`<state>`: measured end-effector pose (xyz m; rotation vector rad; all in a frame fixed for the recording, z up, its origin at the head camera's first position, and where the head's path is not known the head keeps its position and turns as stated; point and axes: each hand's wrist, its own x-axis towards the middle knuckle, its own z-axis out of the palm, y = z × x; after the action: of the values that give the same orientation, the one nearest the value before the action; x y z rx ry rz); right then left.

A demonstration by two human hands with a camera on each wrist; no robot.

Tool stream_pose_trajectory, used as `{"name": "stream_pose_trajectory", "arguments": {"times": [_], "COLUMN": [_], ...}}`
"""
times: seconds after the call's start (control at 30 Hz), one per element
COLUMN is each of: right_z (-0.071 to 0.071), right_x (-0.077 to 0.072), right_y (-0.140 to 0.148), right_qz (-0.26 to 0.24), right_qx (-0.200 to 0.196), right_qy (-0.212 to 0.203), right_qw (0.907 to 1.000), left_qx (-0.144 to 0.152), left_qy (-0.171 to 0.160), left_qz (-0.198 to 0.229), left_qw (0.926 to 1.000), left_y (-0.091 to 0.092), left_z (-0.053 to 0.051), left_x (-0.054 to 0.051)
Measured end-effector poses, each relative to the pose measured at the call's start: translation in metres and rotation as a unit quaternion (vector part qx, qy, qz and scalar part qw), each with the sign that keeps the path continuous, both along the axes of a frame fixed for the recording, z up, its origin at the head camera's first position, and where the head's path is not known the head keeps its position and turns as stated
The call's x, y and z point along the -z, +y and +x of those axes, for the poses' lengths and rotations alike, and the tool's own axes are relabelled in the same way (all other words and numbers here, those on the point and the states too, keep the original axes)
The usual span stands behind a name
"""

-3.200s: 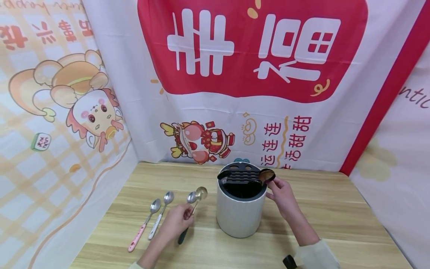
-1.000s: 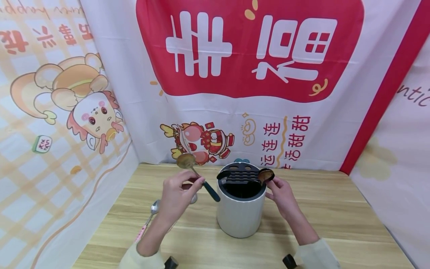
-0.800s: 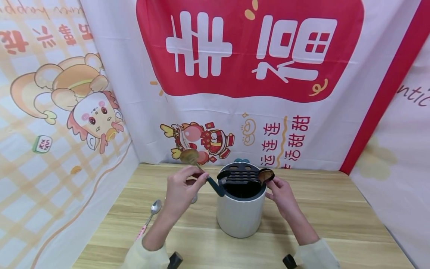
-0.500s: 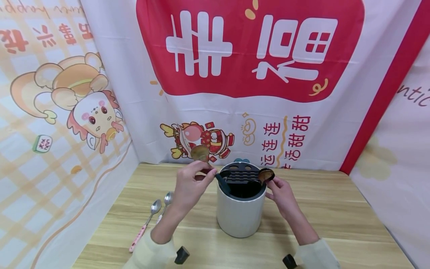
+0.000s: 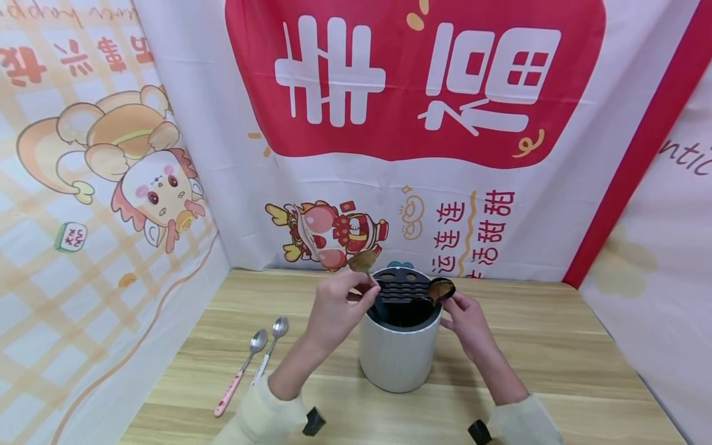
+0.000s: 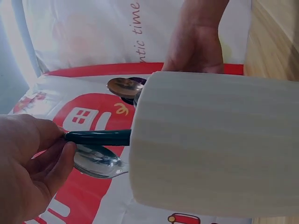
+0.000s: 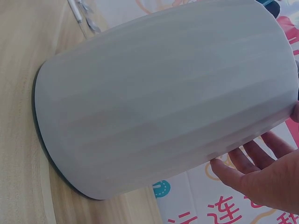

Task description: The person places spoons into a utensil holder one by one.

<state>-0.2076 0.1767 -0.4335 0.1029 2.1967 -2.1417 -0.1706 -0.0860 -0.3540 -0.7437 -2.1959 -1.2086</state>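
My left hand (image 5: 339,306) pinches a spoon (image 5: 363,261) with a gold-toned bowl and dark green handle. Its bowl is up and its handle slants down into the opening of the white utensil holder (image 5: 396,364). In the left wrist view the green handle (image 6: 100,137) enters the holder's mouth beside a silver spoon (image 6: 99,161). My right hand (image 5: 467,321) holds the holder's right side near the rim, its fingers (image 7: 229,175) against the ribbed wall. A bronze-bowled spoon (image 5: 441,289) stands in the holder by that hand. The handle's lower end is hidden inside.
Two silver spoons lie on the wooden table (image 5: 528,346) at left: one with a pink handle (image 5: 228,394), one with a white handle (image 5: 261,369), partly behind the left sleeve. A printed cloth (image 5: 334,173) hangs behind the table. The holder has a dark slotted insert (image 5: 402,290).
My left hand has lifted the green-handled spoon off the table, turned it bowl up and moved it right, its handle now into the holder. The right hand has stayed put.
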Motion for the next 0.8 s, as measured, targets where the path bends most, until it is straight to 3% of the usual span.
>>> {"name": "stream_pose_trajectory", "arguments": {"times": [0.17, 0.43, 0.8], "right_z": [0.002, 0.001, 0.000], "right_x": [-0.001, -0.002, 0.001], "right_y": [0.001, 0.000, -0.001], "right_qz": [0.003, 0.003, -0.006], "right_qx": [-0.003, 0.004, 0.018], "right_qy": [-0.002, -0.003, 0.011], "right_qw": [1.0000, 1.0000, 0.9998], "left_qx": [-0.007, -0.013, -0.017], "left_qy": [0.007, -0.005, -0.019], "left_qz": [-0.028, -0.030, -0.050], "left_qw": [0.9996, 0.9995, 0.9984], "left_y": [0.006, 0.009, 0.009], "left_z": [-0.001, -0.002, -0.012], "left_x": [0.005, 0.010, 0.022]}}
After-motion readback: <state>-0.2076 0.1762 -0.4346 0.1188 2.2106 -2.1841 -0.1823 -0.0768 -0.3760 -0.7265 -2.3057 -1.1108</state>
